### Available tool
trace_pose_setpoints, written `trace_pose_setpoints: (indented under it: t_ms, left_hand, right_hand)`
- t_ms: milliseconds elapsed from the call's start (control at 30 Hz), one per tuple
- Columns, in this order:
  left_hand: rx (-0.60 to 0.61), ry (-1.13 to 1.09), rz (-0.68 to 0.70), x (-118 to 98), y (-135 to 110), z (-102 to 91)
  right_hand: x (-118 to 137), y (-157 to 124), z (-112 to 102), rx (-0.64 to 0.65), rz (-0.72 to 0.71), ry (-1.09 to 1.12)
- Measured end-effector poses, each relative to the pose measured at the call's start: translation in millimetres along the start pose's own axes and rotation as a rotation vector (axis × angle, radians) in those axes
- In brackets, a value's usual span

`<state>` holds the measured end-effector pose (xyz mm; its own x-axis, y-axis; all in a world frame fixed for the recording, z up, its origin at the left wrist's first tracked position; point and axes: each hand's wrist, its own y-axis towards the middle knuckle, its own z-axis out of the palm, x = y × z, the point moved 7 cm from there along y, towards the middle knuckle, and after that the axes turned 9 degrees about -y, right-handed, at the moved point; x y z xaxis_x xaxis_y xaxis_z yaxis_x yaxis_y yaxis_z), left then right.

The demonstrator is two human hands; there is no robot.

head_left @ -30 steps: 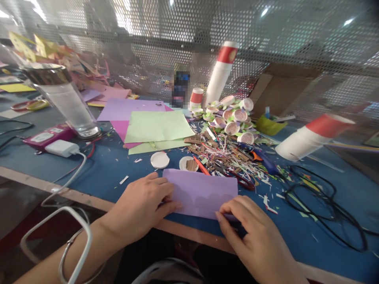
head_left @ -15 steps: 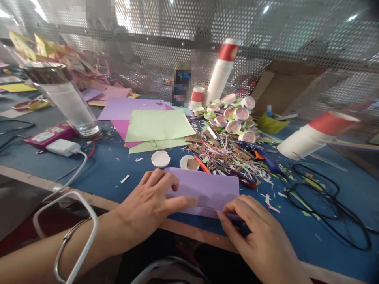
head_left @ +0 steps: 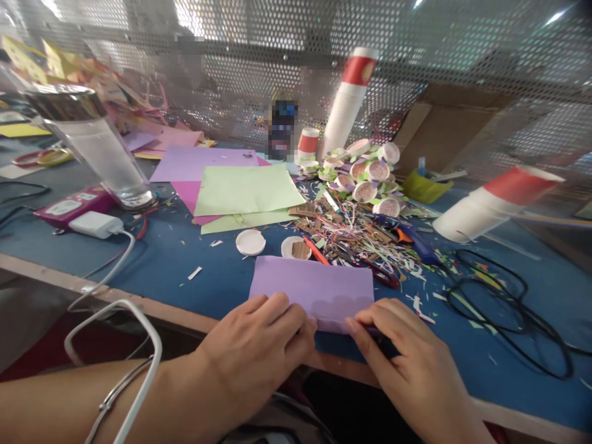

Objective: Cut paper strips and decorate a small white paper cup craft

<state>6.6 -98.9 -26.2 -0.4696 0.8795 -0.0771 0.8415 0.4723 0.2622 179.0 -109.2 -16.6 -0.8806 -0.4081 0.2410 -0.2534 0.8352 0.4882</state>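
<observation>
A folded sheet of purple paper [head_left: 314, 287] lies at the table's front edge, its near edge turned over in a narrow fold. My left hand [head_left: 266, 342] is closed on the near edge, left of the middle, with fingers curled and the thumb mostly hidden. Thumb and forefinger of my right hand [head_left: 400, 354] pinch the near right corner. Just beyond the paper sit a white paper disc [head_left: 250, 242] and a second white disc [head_left: 287, 248] with a piece of brown corrugated cardboard [head_left: 301, 250] on it.
Paper scraps [head_left: 365, 240] are heaped behind, with scissors [head_left: 386, 275] and a blue glue gun [head_left: 419, 246]. Green paper [head_left: 250, 188], small cup pieces [head_left: 365, 190] and stacked paper cups [head_left: 346, 105] stand farther back. A water bottle [head_left: 106, 154] is left, a black cable [head_left: 522, 333] right.
My left hand has come down from the paper's left side to its near edge, and its fingers have closed there. My right hand keeps its pinch at the right corner.
</observation>
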Motion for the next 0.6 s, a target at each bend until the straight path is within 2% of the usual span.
trace_pose_setpoints:
  t_ms: [100, 267, 600]
  left_hand:
    - [0.036, 0.014, -0.038, -8, 0, 1.6]
    - [0.065, 0.043, -0.054, -18, 8, -7.0]
    - [0.144, 0.065, -0.078, -17, 18, -9.1]
  right_hand:
    - [1, 1, -1, -0.008, -0.003, -0.004]
    - [-1, 0, 0, -0.014, 0.007, -0.035]
    - [-10, -8, 5, -0.006, 0.054, -0.09]
